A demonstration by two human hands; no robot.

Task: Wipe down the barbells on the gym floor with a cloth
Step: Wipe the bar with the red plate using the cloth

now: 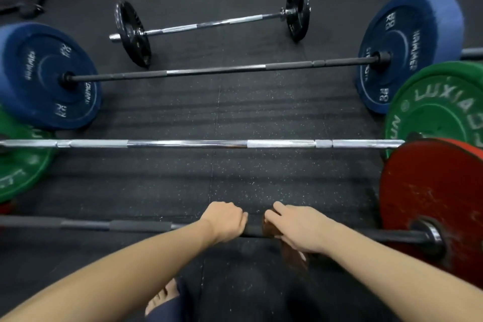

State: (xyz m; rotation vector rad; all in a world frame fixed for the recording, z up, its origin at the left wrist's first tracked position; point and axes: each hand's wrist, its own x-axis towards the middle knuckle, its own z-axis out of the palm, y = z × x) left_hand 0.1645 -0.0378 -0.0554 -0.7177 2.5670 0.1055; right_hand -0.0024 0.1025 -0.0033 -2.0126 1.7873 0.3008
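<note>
On the nearest barbell (130,225) my left hand (224,222) is wrapped over the dark shaft, fingers closed around it, I think to stop the bar from rolling. Just beside it the brown cloth (294,256) is draped on the shaft and hangs toward me. My right hand (300,230) clamps it there with bent fingers, placed to rub toward the red plate (428,204).
</note>
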